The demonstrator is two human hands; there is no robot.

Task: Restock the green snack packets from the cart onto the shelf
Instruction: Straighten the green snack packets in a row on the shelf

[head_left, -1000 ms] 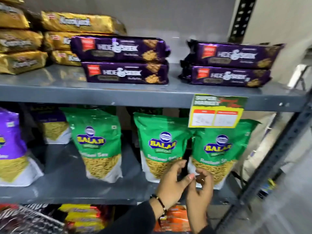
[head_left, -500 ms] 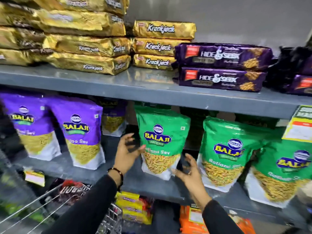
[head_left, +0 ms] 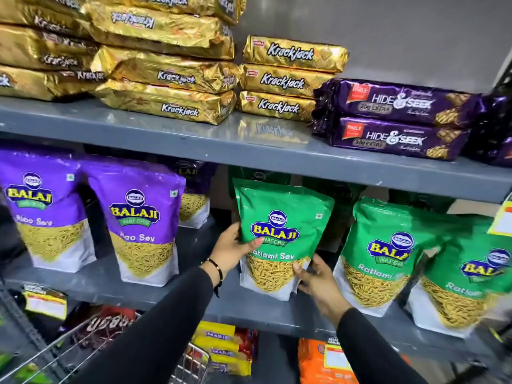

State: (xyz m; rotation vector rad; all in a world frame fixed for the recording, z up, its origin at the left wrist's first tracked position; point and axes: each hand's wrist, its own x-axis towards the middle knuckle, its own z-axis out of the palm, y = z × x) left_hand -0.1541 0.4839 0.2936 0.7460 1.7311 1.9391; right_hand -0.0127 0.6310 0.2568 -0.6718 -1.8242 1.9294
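A green Balaji Ratlami Sev packet (head_left: 282, 217) stands upright on the grey middle shelf (head_left: 171, 289). My left hand (head_left: 234, 250) grips its left edge, thumb across the front. My right hand (head_left: 315, 281) holds its lower right corner. Two more green packets, one (head_left: 385, 253) in the middle and one (head_left: 468, 281) at the far right, stand to its right on the same shelf. Darker green packets stand behind them in shadow. The wire cart (head_left: 83, 353) shows at the bottom left.
Purple Balaji Aloo Sev packets (head_left: 138, 223) stand left of the green ones, with a gap between. The upper shelf (head_left: 194, 139) carries gold Krackjack stacks (head_left: 288, 79) and purple Hide & Seek packs (head_left: 396, 120). Yellow Marie packs (head_left: 224, 347) and an orange pack lie below.
The view swung left along the shelf. Both hands left the right-hand green packets, reached toward the leftmost green packet, and now hold it on both sides.
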